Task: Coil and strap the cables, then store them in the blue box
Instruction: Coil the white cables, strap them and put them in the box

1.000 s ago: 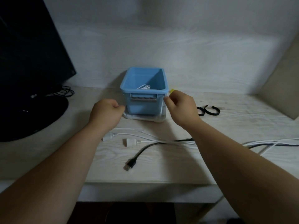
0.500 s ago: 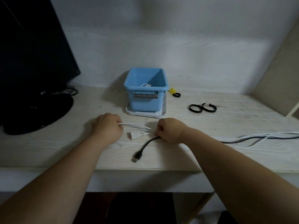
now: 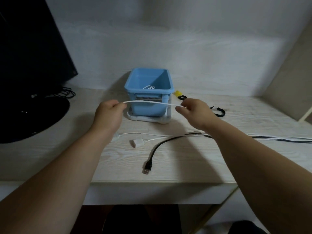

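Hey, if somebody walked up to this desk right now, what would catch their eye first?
First, the white cable, stretched in the air between the left hand and the right hand, just in front of the blue box. Next, the black USB cable lying loose on the desk near its front edge. The dark monitor fills the far left.

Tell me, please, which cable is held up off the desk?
The white cable stretched between the left hand and right hand; the black USB cable and other white leads lie flat.
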